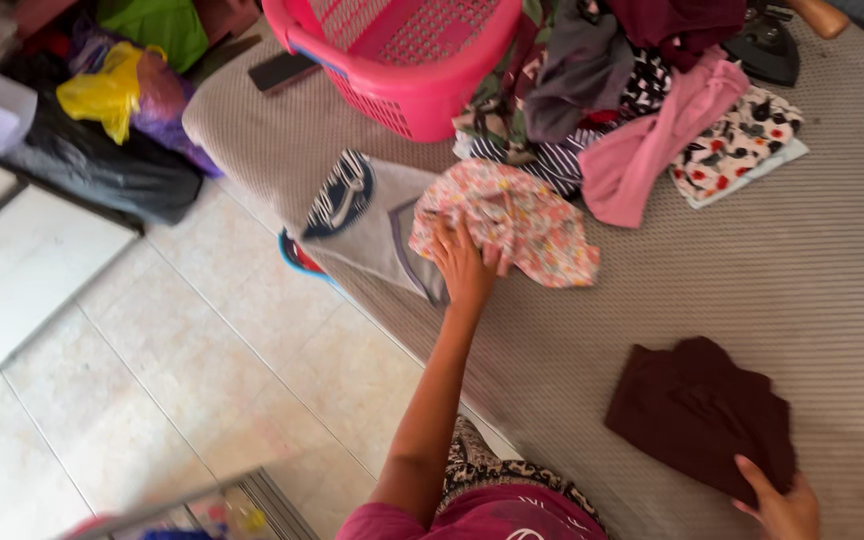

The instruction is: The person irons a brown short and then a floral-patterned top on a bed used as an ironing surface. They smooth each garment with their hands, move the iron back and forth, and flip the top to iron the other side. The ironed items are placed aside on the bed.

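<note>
Grey-beige ribbed bed cover (752, 280) fills most of the right side of the view, pale tiled floor (152, 360) on the left. Far across the bed lies a heap of mixed clothes (592, 70), with a pink garment (652, 145) draped down its near side and a white piece with red and black flowers (742, 145) just right of it. Pink plastic laundry basket (402, 60) sits at the far edge of the bed, left of the heap, touching it. Black plastic bag (102, 165) on the floor at far left, a yellow bag (107, 90) on top of it.

Grey shirt with a dark striped print (357, 215) hangs over the left edge of the bed. Folded dark maroon garment (697, 410) lies flat on the near right part of the bed, well apart from the heap. Floral pink cloth (522, 215) is bunched near the middle of the bed, overlapping the grey shirt's right edge.

Left hand (464, 265) reaches far out, arm extended, fingers (447, 240) closed into the near edge of the floral pink cloth, gripping it. Right hand (782, 505) rests at the near right corner, fingers (752, 470) loosely spread and lying on the near edge of the folded dark maroon garment, pressing rather than pinching. Dark phone (282, 70) lies on the bed just left of the basket.
</note>
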